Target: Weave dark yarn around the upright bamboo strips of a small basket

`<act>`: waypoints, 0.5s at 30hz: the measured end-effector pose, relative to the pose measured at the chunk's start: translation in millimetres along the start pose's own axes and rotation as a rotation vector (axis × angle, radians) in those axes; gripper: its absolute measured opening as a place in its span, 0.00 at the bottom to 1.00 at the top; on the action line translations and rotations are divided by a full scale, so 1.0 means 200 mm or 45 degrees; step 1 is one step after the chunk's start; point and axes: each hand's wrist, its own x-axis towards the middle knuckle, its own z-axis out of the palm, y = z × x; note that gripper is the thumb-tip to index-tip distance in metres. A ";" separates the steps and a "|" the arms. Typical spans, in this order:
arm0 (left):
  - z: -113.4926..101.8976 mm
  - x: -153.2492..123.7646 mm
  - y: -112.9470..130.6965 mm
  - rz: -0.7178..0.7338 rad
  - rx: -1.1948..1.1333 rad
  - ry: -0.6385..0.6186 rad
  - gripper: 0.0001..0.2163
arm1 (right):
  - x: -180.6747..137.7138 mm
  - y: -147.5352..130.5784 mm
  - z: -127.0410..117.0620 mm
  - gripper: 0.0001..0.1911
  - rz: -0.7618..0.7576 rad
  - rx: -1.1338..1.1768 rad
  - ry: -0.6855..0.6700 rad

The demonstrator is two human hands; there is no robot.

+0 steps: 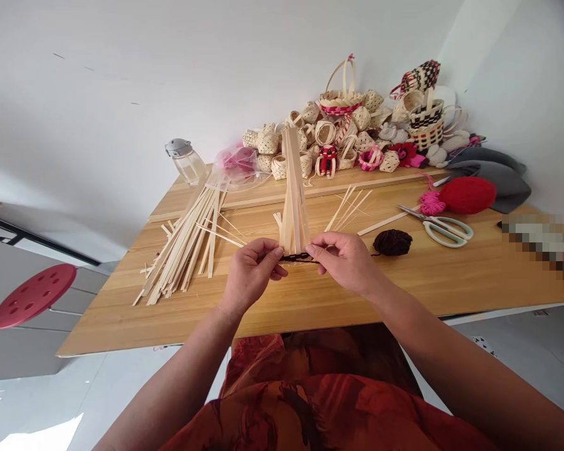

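Observation:
Between my two hands stands a set of flat, pale weaving strips (293, 194), side by side and upright, with dark yarn (297, 257) running across their lower ends. My left hand (256, 269) pinches the lower left edge of the strips, thumb against fingers. On the other side, my right hand (341, 258) is closed on the lower right edge, where the yarn passes. A dark brown ball of yarn (392, 242) lies just right of my right hand, with a tail leading toward it. The fingertips partly cover the strips' lower ends.
Loose strips (188, 244) are heaped on the table (310, 307) at left, near a water bottle (188, 161). Scissors (439, 227) and red yarn (467, 194) lie at right. Small woven baskets (324, 133) pile up along the wall. A red stool (34, 295) stands left.

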 end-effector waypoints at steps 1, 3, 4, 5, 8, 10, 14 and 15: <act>0.00 0.00 0.00 0.015 -0.006 0.016 0.12 | 0.00 0.00 0.00 0.12 -0.021 -0.007 0.020; 0.01 -0.01 -0.01 0.060 -0.027 0.070 0.14 | -0.01 0.00 0.00 0.11 -0.062 0.012 0.065; 0.01 -0.01 -0.01 0.082 -0.041 0.098 0.15 | -0.01 0.00 0.00 0.11 -0.076 0.038 0.084; 0.02 -0.01 -0.02 0.100 -0.055 0.119 0.15 | -0.01 0.00 0.00 0.12 -0.084 0.067 0.099; 0.03 -0.02 -0.03 0.117 -0.071 0.133 0.12 | -0.02 -0.03 -0.01 0.12 -0.105 0.124 0.101; 0.04 -0.02 -0.04 0.101 -0.067 0.116 0.11 | -0.02 -0.04 -0.01 0.10 -0.129 0.145 0.079; 0.05 -0.02 -0.04 0.069 -0.081 0.057 0.11 | -0.02 -0.06 -0.01 0.07 -0.143 0.162 0.036; 0.05 -0.03 -0.04 0.063 -0.082 0.036 0.11 | -0.02 -0.06 -0.01 0.07 -0.139 0.151 0.024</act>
